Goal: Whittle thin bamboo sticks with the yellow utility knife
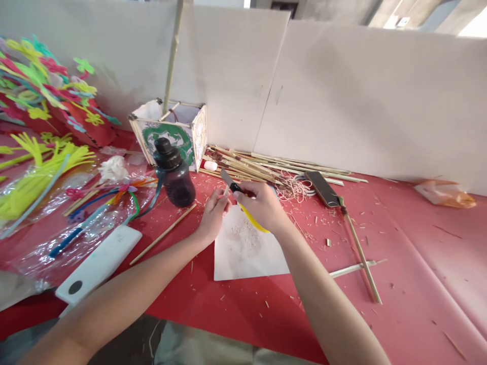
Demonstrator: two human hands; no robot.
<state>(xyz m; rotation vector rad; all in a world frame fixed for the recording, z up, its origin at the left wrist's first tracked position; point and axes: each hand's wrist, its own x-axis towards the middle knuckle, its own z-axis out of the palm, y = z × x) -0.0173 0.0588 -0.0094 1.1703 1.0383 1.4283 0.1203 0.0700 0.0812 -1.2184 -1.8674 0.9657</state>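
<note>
My right hand (258, 203) is closed round the yellow handle of a utility knife (227, 178), its blade pointing up and to the left. Close beside it, my left hand (215, 212) pinches a short thin wooden stick (226, 190) whose tip meets the blade area; most of the stick is hidden by the fingers. Whether blade and stick touch, I cannot tell. Beneath both hands lies a white sheet of paper (243, 258) sprinkled with fine shavings. To the left of my left hand, a longer thin stick (163, 234) rests on the red table (205, 299).
A dark bottle (175, 177) stands before a paper lantern box (167, 134). Bamboo strips (251, 165), tangled string (294, 187) and a phone (321, 188) lie behind my hands. Pipe cleaners (45, 172) and a white device (99, 263) are left, a hammer-like stick (361, 253) right.
</note>
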